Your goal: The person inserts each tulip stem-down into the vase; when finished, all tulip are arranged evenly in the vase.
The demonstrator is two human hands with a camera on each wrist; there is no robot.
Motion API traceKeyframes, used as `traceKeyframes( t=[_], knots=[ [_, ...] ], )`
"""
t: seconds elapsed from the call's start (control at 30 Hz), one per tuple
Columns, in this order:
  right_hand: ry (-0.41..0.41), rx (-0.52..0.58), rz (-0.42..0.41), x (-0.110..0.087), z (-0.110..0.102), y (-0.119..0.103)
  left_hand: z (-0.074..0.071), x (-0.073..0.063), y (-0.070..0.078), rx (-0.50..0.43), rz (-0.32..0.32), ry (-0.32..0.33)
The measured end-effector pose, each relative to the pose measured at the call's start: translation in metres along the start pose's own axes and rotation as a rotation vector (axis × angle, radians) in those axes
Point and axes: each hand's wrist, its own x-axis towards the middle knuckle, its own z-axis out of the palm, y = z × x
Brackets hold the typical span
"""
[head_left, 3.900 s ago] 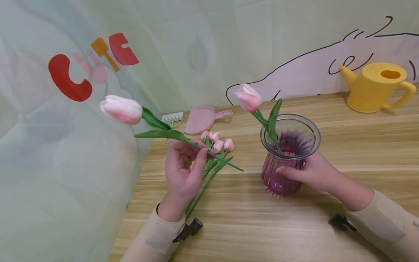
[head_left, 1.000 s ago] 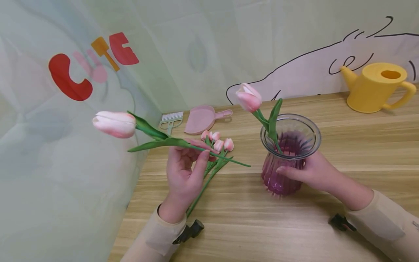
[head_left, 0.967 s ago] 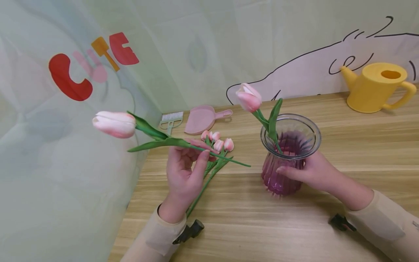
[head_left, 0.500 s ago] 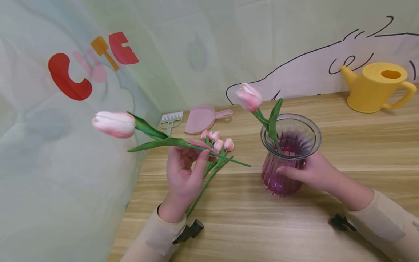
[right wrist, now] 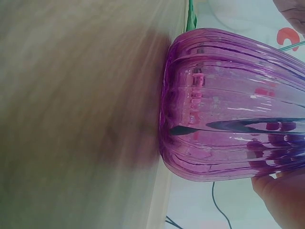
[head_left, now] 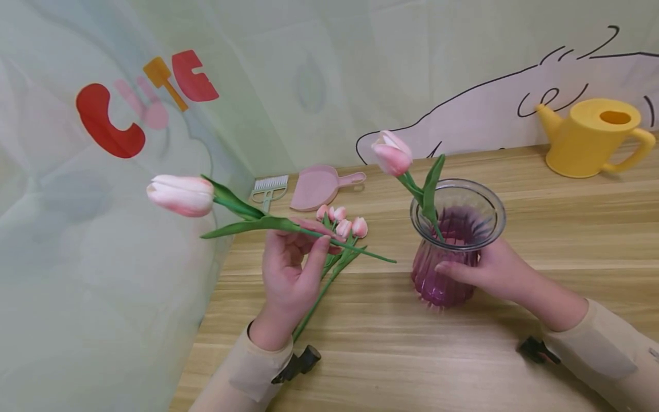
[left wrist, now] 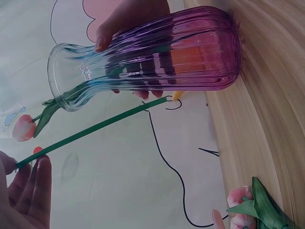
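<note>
In the head view my left hand (head_left: 290, 269) pinches the green stem of a pink-and-white tulip (head_left: 182, 195) between thumb and fingers. The bloom points left, and the bare stem end reaches right toward the vase. My right hand (head_left: 496, 269) grips the side of a ribbed glass vase (head_left: 443, 280), clear at the rim and purple lower down, upright on the table. Another tulip (head_left: 392, 153) stands in it, leaning left over the rim. In the left wrist view the held stem (left wrist: 95, 128) runs past the outside of the vase. The right wrist view shows the vase base (right wrist: 190, 105) on the wood.
Several more tulips (head_left: 359, 228) lie on the wooden table (head_left: 401, 355), partly behind my left hand. Further back are a pink dustpan (head_left: 315, 189) and a small pale green brush (head_left: 270, 187). A yellow watering can (head_left: 587, 140) stands at the back right, before a printed curtain.
Since the oldest frame, the held tulip has tipped flatter, its bloom lower and further left and its stem end slightly further right. Over the last second almost nothing moves; the right hand stays on the vase.
</note>
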Motion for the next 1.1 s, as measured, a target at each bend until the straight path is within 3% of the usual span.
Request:
traceKeyframes(
  t=[1.1],
  knots=[
    [-0.001, 0.005, -0.006, -0.0003, -0.0001, 0.0007, 0.0019, 0.0003, 0.0025, -0.028, 0.005, -0.005]
  ],
)
